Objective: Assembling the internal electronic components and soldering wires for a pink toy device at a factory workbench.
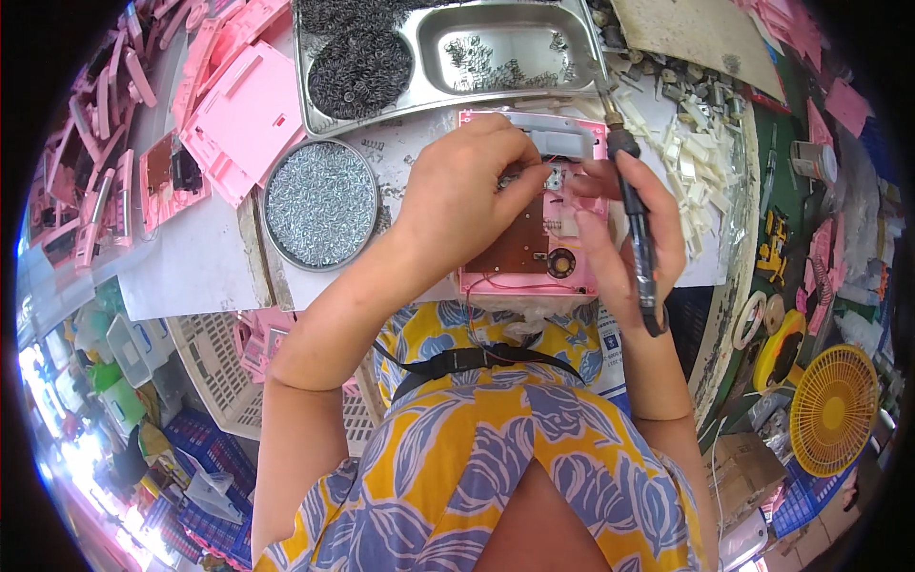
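A pink plastic housing [477, 283] lies in front of me, with a brown circuit board [515, 250], a small round black speaker [561, 263] and thin red wires in it. My left hand [472, 191] bends over the housing, thumb and forefinger pinched beside a small white part [553, 178]; what they hold, if anything, is hidden. My right hand [648, 219] grips a screwdriver-like tool [637, 205] with a black handle; its thin metal shaft points away from me, clear of the housing. The right thumb and fingertips, slightly blurred, hover over the housing's right side.
Left of the housing stands a round tin of small silvery screws [321, 205]. Beyond it is a metal tray [457, 100] of dark springs. Pink panels [248, 114] pile up at the left, white plastic parts [691, 162] at the right. A yellow fan [834, 410] stands far right.
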The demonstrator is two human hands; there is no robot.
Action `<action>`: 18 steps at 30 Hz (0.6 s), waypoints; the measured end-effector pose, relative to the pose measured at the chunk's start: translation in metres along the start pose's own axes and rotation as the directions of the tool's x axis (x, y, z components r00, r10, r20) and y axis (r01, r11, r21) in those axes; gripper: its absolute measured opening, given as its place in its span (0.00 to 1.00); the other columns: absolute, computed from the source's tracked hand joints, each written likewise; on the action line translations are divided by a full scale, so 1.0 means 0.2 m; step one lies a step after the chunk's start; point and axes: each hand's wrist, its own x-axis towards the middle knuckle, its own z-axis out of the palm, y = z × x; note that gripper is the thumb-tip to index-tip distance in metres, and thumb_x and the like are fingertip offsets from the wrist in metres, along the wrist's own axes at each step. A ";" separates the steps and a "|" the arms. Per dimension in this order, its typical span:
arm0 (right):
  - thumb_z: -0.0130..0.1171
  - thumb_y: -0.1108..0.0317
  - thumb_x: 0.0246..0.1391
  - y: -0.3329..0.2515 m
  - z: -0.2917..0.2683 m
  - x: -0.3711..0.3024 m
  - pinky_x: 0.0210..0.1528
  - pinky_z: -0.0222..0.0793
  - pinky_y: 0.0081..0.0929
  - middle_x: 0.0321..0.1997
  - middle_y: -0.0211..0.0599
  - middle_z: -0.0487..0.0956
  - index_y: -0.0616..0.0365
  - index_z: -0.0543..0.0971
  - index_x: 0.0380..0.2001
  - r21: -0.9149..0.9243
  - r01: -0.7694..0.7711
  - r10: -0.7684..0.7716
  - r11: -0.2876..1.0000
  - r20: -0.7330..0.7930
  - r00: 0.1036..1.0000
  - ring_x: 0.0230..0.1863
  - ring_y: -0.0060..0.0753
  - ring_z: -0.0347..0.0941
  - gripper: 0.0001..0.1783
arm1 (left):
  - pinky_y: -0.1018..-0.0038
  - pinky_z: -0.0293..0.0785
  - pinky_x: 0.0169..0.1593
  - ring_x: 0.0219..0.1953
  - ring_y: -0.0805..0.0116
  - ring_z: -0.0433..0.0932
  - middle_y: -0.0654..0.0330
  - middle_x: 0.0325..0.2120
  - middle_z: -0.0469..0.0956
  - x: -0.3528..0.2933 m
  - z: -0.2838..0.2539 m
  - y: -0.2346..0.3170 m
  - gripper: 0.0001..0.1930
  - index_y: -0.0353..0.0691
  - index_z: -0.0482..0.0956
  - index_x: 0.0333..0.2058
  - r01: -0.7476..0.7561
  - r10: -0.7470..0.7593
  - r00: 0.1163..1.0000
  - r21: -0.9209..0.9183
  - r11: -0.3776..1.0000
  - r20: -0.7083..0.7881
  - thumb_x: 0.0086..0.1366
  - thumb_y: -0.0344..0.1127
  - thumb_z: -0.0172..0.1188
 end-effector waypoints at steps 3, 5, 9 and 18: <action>0.69 0.76 0.53 0.04 -0.16 0.03 0.52 0.69 0.37 0.33 0.38 0.80 0.64 0.79 0.49 -0.102 0.201 -0.192 0.974 0.090 0.977 0.37 0.31 0.76 0.19 | 0.62 0.76 0.34 0.30 0.53 0.80 0.56 0.28 0.78 -0.02 0.02 -0.01 0.07 0.38 0.82 0.28 0.007 -0.006 1.000 0.060 0.998 -0.020 0.58 0.36 0.68; 0.68 0.74 0.54 0.03 -0.26 0.04 0.46 0.68 0.34 0.31 0.37 0.78 0.66 0.80 0.46 -0.063 0.244 -0.232 0.968 0.161 0.959 0.35 0.32 0.72 0.16 | 0.64 0.75 0.33 0.29 0.55 0.79 0.57 0.27 0.78 -0.02 0.03 0.00 0.07 0.37 0.82 0.28 0.009 -0.007 1.000 0.066 0.998 -0.028 0.57 0.33 0.68; 0.66 0.74 0.54 -0.01 -0.36 0.06 0.40 0.65 0.30 0.30 0.38 0.76 0.68 0.79 0.43 -0.012 0.184 -0.178 0.983 0.195 0.965 0.33 0.33 0.69 0.14 | 0.69 0.74 0.31 0.27 0.59 0.78 0.57 0.25 0.76 -0.01 0.03 0.00 0.05 0.34 0.81 0.28 -0.036 0.037 0.999 0.081 0.996 -0.010 0.57 0.28 0.69; 0.67 0.74 0.49 -0.01 -0.37 0.08 0.34 0.67 0.27 0.28 0.39 0.78 0.66 0.80 0.39 -0.073 0.224 -0.193 0.972 0.293 0.936 0.29 0.33 0.71 0.14 | 0.68 0.73 0.30 0.26 0.59 0.76 0.56 0.24 0.75 -0.02 0.04 -0.02 0.06 0.34 0.79 0.28 -0.036 0.040 0.997 0.073 0.997 -0.062 0.57 0.28 0.68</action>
